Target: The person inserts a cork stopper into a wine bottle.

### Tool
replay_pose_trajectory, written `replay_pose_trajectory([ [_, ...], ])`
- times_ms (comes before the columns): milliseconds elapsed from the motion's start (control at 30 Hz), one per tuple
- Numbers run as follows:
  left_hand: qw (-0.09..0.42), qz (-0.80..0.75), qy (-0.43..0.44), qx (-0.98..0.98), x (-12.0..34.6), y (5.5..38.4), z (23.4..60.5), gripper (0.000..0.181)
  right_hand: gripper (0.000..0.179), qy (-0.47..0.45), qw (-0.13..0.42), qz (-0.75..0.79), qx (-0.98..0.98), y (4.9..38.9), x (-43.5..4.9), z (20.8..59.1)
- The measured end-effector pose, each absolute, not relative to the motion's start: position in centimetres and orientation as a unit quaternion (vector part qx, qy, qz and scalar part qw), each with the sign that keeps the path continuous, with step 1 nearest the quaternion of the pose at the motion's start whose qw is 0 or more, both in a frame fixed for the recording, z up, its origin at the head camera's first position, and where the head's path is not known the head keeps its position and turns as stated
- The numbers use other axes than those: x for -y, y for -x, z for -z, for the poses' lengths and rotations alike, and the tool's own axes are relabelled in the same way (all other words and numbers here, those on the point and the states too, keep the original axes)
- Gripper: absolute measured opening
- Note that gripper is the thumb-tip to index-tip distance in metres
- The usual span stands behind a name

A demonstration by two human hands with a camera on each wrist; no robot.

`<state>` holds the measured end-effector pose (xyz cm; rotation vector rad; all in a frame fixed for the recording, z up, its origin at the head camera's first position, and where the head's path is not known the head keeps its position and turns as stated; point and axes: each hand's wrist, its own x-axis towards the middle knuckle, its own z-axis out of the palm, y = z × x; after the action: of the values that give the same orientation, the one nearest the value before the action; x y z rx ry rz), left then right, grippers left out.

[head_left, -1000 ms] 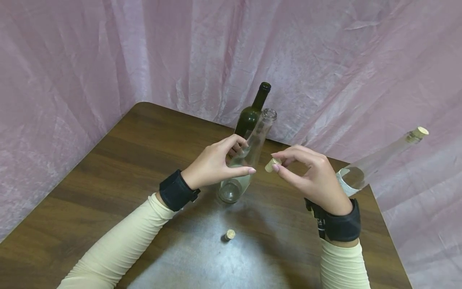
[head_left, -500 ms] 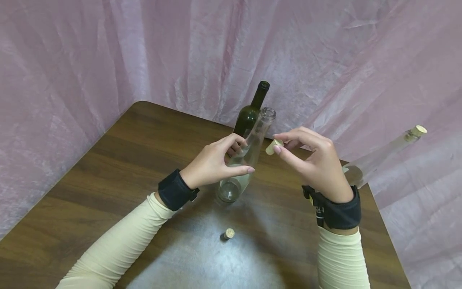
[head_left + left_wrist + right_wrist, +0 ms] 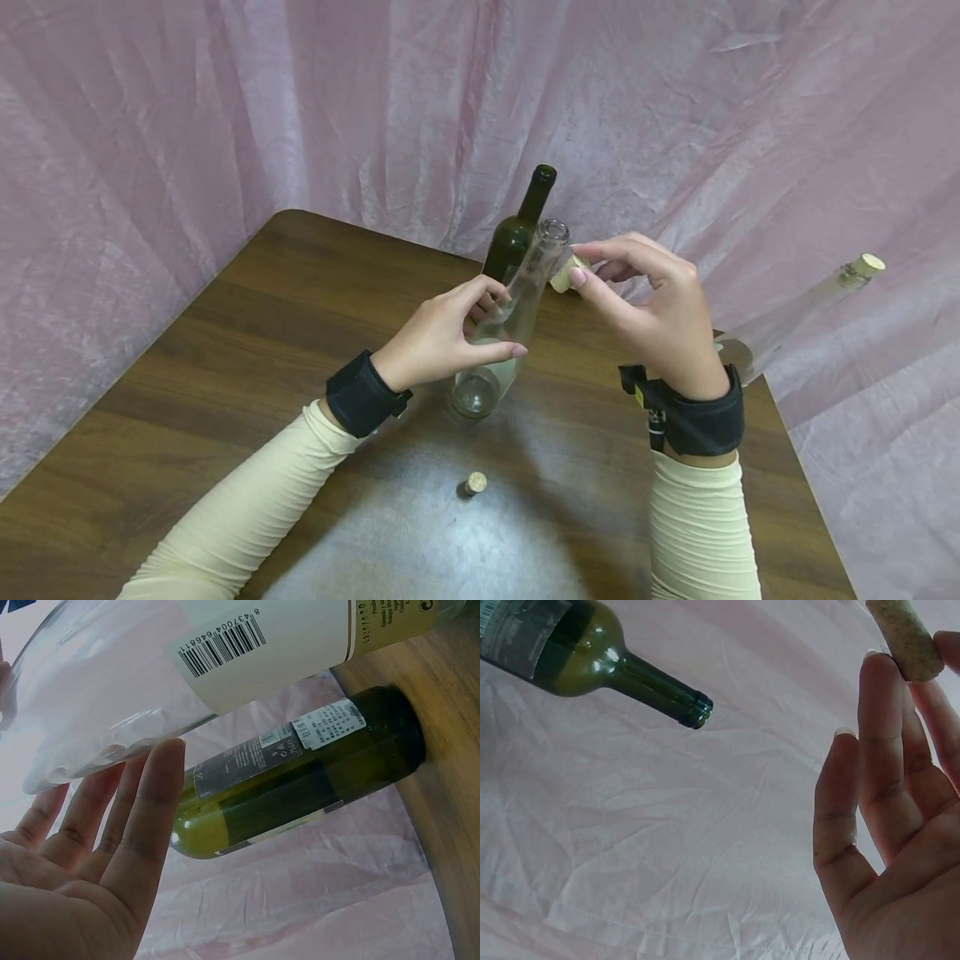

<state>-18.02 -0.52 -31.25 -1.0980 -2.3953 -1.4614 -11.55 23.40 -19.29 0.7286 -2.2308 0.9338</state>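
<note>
My left hand (image 3: 435, 337) holds the upright clear glass bottle (image 3: 534, 271) round its body, thumb in front and fingers behind. The left wrist view shows its fingers (image 3: 154, 795) along the glass below the white label (image 3: 277, 645). In my right hand (image 3: 663, 321), thumb and fingertips pinch a cork (image 3: 562, 277), held tilted just right of and slightly below the bottle's uncorked mouth (image 3: 553, 232). The same cork (image 3: 906, 637) is at the top right of the right wrist view. Another cork (image 3: 476, 482) stands on the table in front of the bottle.
A dark green bottle (image 3: 513, 237), uncorked, stands right behind the clear one. Another clear bottle (image 3: 795, 317) with a cork in its neck stands at the table's right edge, partly behind my right wrist. Pink curtains (image 3: 375, 108) hang behind the wooden table (image 3: 225, 333).
My right hand has risen with the cork, from beside the clear bottle's body to near its mouth. The left hand keeps its place on the bottle.
</note>
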Motion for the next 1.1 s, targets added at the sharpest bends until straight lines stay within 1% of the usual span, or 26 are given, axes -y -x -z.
replay_pose_trajectory([
  [333,0.069,0.481,0.363,0.795,0.5,18.0,31.2,0.065,0.022,-0.254,0.335,-0.390,0.819,11.9,-22.8,18.0],
  [867,0.072,0.474,0.358,0.801,0.6,17.9,31.0,0.065,0.020,-0.255,0.382,-0.402,0.792,12.5,-22.0,16.2],
  [1100,0.071,0.475,0.362,0.799,0.6,17.8,31.0,0.065,0.020,-0.247,0.392,-0.407,0.788,12.5,-21.5,15.8],
])
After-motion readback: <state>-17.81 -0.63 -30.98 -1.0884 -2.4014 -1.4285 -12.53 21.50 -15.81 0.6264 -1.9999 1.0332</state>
